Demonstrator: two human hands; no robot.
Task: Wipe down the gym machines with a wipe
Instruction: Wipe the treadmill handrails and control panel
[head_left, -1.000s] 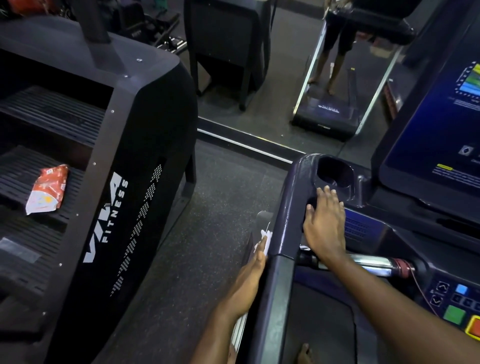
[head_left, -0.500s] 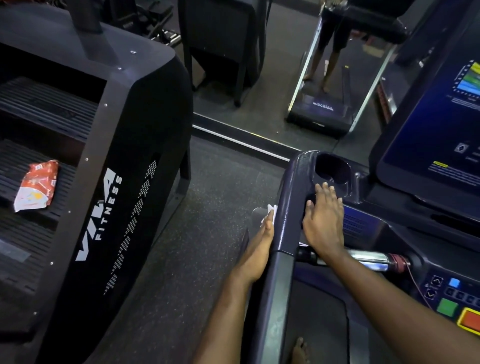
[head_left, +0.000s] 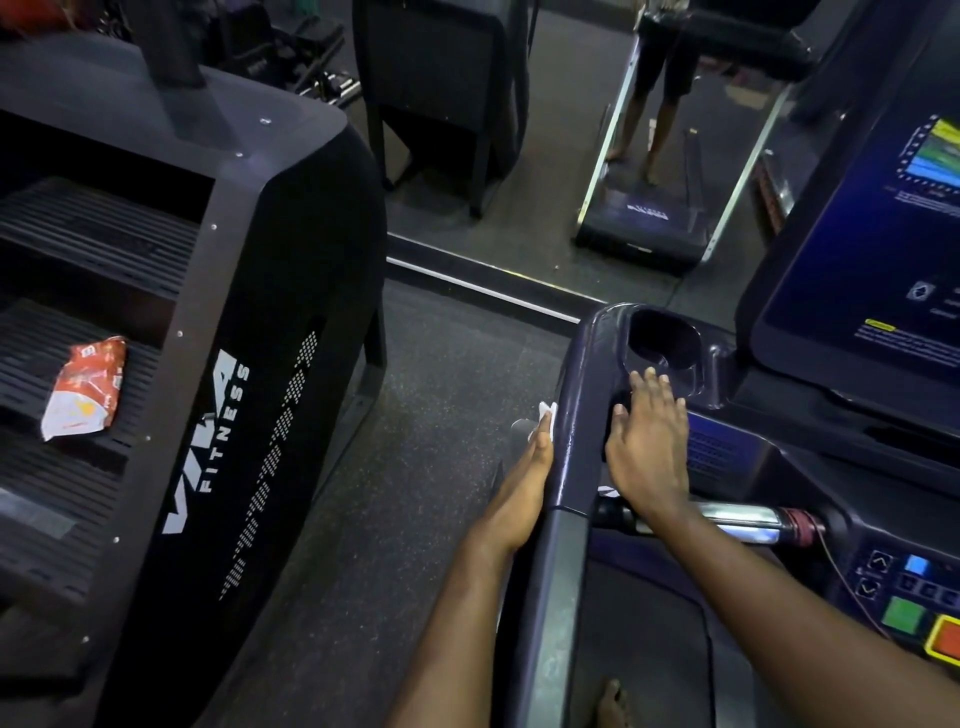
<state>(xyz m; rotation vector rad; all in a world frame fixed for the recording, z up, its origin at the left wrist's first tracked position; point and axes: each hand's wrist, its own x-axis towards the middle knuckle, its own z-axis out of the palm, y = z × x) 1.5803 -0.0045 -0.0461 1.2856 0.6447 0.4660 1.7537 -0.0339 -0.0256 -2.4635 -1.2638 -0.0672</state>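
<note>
A dark speckled rubber floor (head_left: 415, 467) runs up the middle of the frame to a mirror (head_left: 561, 171) at upper centre, which reflects bare legs standing on a treadmill belt. A black stair machine (head_left: 291, 291) lettered "FITNESS" fills the left side, with a red and white packet (head_left: 85, 387) lying on one of its ribbed steps. At lower right is the treadmill console, with its screen (head_left: 857, 249) at the right edge and a cup holder (head_left: 662, 340) at its corner. The left forearm reaches up from the bottom edge. The left hand (head_left: 524, 483) lies flat against the outer face of the treadmill's side rail (head_left: 576, 410), fingers straight and together, pressing the white wipe (head_left: 545, 412), whose corner peeks out past the fingertips. The right arm crosses in from lower right, over a silver grip bar (head_left: 743, 517). The right hand (head_left: 649, 447) rests palm down just inside the rail, fingers extended towards the cup holder and holding nothing.
</note>
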